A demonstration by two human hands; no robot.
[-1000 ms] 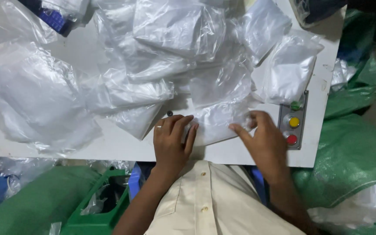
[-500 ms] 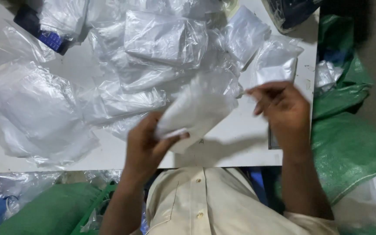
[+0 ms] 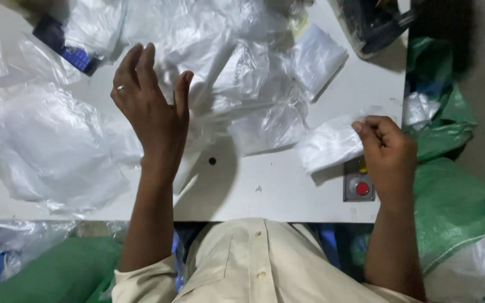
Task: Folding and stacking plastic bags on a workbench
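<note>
My right hand (image 3: 387,154) pinches the edge of a small white plastic packet (image 3: 330,146), which lies on the white counter (image 3: 265,191) just to the inner side of my fingers; a control box with a red button (image 3: 359,180) sits right under that hand; my left hand (image 3: 154,112) hangs spread and released over the heap of clear plastic bags (image 3: 225,73), grasping nothing.
</note>
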